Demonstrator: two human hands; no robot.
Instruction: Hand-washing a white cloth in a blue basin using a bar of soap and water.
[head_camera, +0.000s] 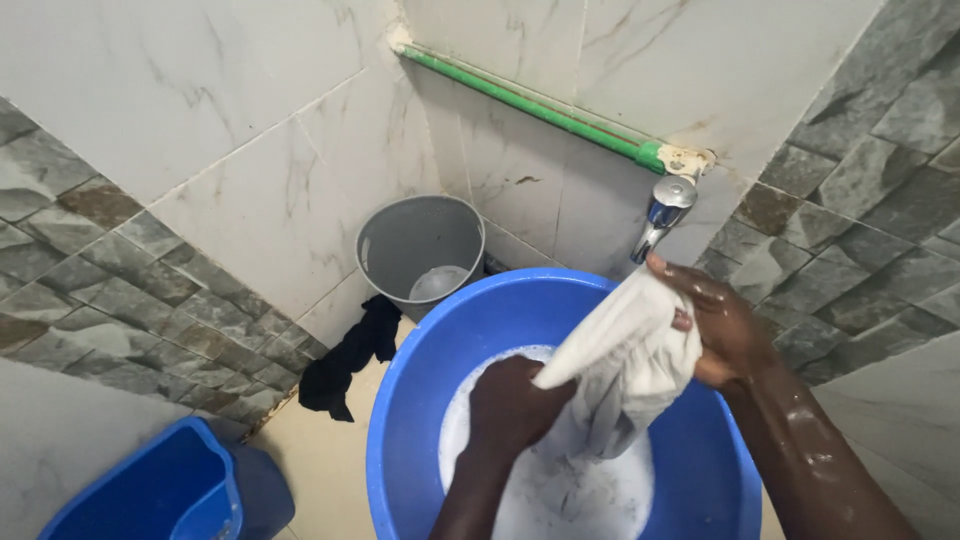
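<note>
A wet white cloth (625, 365) is stretched above a large blue basin (420, 380) that holds soapy, foamy water (570, 495). My left hand (515, 405) is closed on the cloth's lower end, just over the foam. My right hand (720, 325) grips the cloth's upper end, near the basin's far rim. Both forearms are wet with suds.
A metal tap (665, 210) on a green pipe (520, 100) juts from the tiled wall just beyond my right hand. A grey bucket (420, 245) stands in the corner, a dark cloth (350, 360) lies on the floor beside it. A blue container (150, 495) sits lower left.
</note>
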